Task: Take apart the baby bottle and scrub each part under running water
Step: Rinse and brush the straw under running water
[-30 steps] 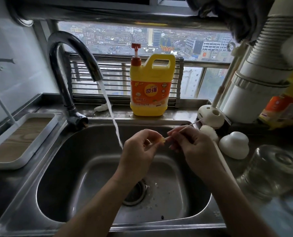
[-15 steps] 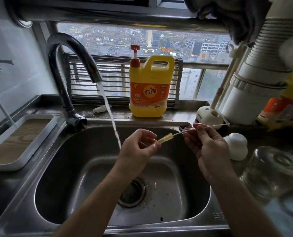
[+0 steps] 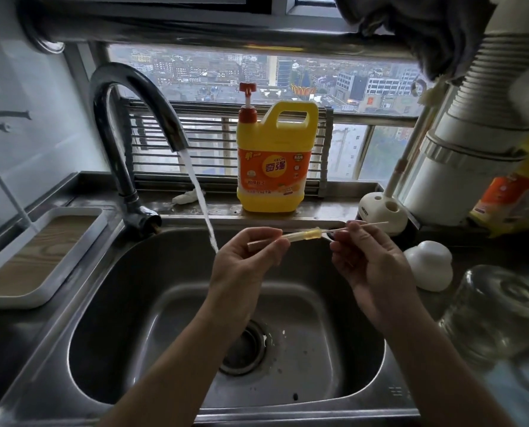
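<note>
Straw (image 3: 300,235) now farther beyond left fingers (image 3: 258,233)

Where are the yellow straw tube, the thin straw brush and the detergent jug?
yellow straw tube (image 3: 301,236): head view, exposed middle section.
thin straw brush (image 3: 375,224): head view, bare wire end.
detergent jug (image 3: 275,171): head view, orange label.
</note>
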